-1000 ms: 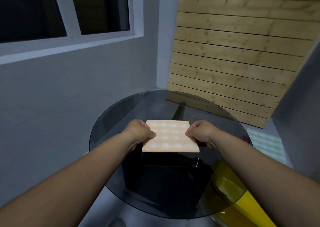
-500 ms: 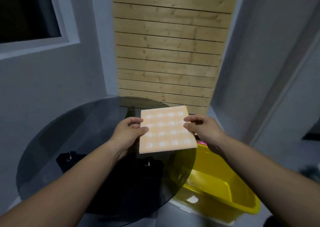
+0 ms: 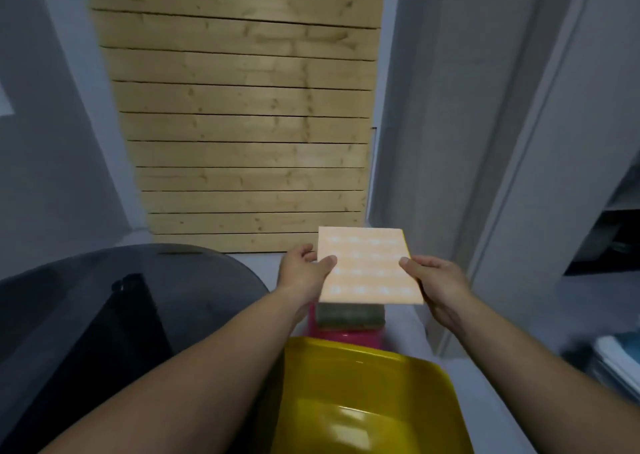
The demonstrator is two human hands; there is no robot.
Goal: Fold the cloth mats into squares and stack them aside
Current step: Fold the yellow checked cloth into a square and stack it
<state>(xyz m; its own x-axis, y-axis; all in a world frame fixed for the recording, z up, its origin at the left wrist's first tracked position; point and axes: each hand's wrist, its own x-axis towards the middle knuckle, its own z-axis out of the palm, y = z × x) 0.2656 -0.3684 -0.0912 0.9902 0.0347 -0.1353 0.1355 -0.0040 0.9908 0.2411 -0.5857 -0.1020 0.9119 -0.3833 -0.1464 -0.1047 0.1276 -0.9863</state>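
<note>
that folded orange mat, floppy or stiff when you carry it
Probably fairly firm while folded: the mat spans flat between the left hand and right hand, pinched only at its side edges, without visible sag. Likely light, since fingertip pinches carry it. As layered cloth, it might droop or open if held by one corner.
</note>
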